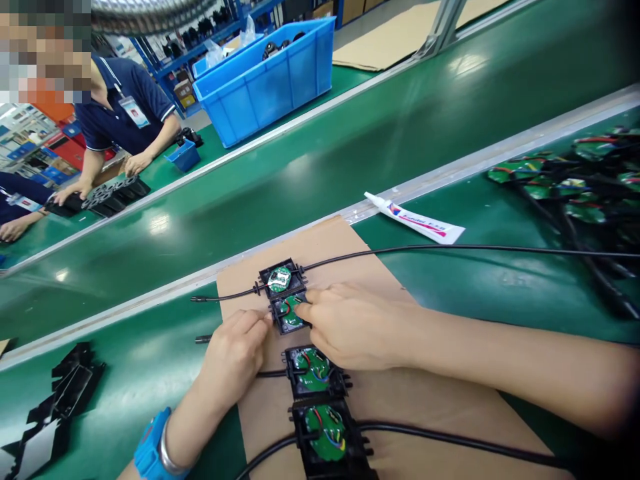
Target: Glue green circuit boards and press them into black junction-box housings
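Nearest case (pixel 333 465) lies before both hands (pixel 357 327), which hold a further case (pixel 287 325) between them.

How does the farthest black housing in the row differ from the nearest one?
The far housing looks smaller in the picture than the near housing. The far housing's board shows a pale patch, the near housing's board coloured wires. The far housing's left cable ends in view; the near housing's left cable leaves the picture. Both hold a green board, with cables on two sides.

4 board-filled housings (pixel 314 370) and 1 white tube (pixel 417 223) show.
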`<state>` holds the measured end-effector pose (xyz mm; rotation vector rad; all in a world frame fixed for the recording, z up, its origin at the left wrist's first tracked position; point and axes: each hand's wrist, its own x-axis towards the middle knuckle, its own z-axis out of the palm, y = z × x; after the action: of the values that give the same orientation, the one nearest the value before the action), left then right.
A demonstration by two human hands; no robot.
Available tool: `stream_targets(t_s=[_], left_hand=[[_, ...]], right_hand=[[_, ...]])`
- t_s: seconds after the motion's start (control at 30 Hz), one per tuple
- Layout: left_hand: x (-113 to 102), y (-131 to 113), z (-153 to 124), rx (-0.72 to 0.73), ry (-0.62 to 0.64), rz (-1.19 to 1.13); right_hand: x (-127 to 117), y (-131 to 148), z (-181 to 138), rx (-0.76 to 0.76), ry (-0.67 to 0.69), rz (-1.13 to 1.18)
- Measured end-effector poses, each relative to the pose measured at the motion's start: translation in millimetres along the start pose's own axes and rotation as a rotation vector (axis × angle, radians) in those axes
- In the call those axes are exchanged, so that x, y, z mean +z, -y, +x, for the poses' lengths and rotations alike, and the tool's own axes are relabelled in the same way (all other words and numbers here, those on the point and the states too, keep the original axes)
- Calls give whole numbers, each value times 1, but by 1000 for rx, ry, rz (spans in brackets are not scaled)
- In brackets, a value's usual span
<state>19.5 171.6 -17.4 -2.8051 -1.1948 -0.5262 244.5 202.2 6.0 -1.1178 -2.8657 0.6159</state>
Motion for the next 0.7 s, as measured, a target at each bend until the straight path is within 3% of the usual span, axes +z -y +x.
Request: stream_targets(t_s=[0.1,0.2,0.27,0.37,0.43,0.6,0.7], left_hand=[[-6,-5,10,26,184,124],[-10,-6,16,4,292,141],[-11,-6,15,-35,271,84],[-6,-8,9,-101,75,-24],[-2,-12,8,-75,8,-79],[2,-20,14,-50,156,-128],[-2,-18,19,-101,148,-196]], right_hand=[[1,0,0,13,7,14],[-2,2,1,32,37,-3],[-5,4,1,40,50,-19],[-6,7,0,34,50,-43],[-4,8,-1,33,31,-59],[-3,8,-2,57,45,-34],[-8,2,-4,56,61,71]])
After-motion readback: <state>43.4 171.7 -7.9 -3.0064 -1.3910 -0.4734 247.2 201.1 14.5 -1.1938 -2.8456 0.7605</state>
